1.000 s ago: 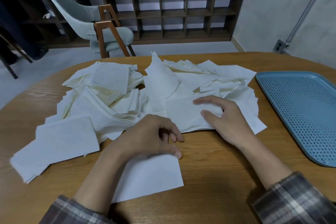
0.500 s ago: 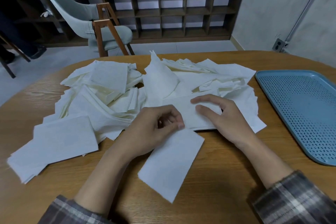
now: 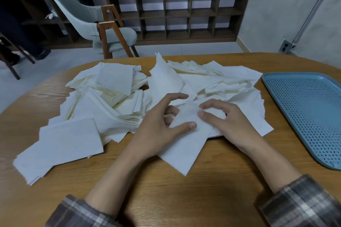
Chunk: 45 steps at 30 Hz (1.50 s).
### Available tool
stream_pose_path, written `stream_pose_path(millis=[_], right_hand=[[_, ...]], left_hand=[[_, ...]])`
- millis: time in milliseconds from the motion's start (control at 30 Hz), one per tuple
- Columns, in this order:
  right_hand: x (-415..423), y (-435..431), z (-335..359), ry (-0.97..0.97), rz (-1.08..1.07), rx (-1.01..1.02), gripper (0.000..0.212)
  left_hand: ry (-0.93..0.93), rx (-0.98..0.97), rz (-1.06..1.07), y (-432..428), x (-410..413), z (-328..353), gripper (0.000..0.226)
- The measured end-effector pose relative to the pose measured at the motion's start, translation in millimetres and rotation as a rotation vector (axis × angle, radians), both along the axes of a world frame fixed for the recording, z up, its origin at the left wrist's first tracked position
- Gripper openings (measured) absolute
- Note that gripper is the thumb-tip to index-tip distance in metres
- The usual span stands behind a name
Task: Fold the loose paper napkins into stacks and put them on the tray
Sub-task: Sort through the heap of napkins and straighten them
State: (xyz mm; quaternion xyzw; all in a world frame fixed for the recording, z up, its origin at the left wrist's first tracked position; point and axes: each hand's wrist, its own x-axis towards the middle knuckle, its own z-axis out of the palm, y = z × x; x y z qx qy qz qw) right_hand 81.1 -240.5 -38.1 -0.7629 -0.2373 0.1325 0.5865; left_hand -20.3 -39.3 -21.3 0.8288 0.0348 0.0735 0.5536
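Fingers (image 3: 175, 96) curled on both left hand (image 3: 158, 125) and right hand (image 3: 228, 121), thumbs pinching one napkin (image 3: 184, 145) at near edge of pile (image 3: 114, 101) on table (image 3: 184, 199); thin, limp, tears easily (take by corners), tray (image 3: 265, 83) off right

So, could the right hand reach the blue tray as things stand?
Probably yes: the tray lies on the right hand's side, with only napkin edges and bare table between.

Head camera (single view), looking forward-down, close over table (image 3: 166, 199).
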Motion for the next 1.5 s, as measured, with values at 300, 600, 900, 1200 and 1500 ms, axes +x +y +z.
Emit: stream_pose_path(millis=[300,600,900,1200,1500], right_hand=[[-4.4,0.8,7.5,0.096,0.042,0.108,0.027],[-10.6,3.0,9.1,0.056,0.134,0.068,0.073],[-11.2,3.1,8.0,0.029,0.117,0.064,0.071],[-4.9,2.2,9.2,0.162,0.064,0.368,0.072],[-5.0,-6.1,14.6,-0.055,0.23,0.115,0.032]], left_hand=[[-0.081,-0.061,0.192,8.9,3.8,1.0,0.04],[-0.095,-0.02,0.141,5.0,3.4,-0.7,0.039],[-0.13,0.066,0.217,4.4,5.7,-11.1,0.035],[0.025,-0.185,0.125,2.8,2.9,0.6,0.038],[-0.063,-0.087,0.192,5.3,7.2,-11.8,0.039]])
